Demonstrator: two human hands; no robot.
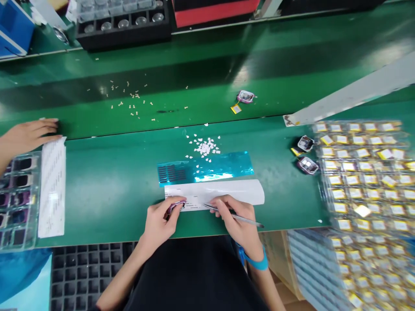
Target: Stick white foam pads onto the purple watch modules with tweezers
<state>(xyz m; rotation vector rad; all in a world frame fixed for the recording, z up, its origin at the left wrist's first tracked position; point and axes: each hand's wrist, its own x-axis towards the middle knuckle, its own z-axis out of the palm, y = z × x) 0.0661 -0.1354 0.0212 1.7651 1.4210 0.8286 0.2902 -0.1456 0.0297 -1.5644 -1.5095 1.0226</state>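
My left hand (162, 218) pinches a small purple-rimmed device case (175, 206) at the left end of a white label sheet (233, 192). The fingers partly hide the case. In my right hand (236, 216) is a pair of metal tweezers (248, 220), its tips touching or just above the printed rows on the sheet. Whether the tips grip anything is too small to tell. The sheet's right end curls up. Behind it lies a shiny blue film (223, 166) with dark strips at its left end. Small white pieces (205, 147) are heaped beyond the film.
Trays of yellow-edged battery cells (359, 177) stand at the right, near two device cases (307, 165). Another case (246, 96) with a battery lies farther back. At the left, another person's hand (30, 136) is by a white sheet (53, 190) and a clear tray (21, 207).
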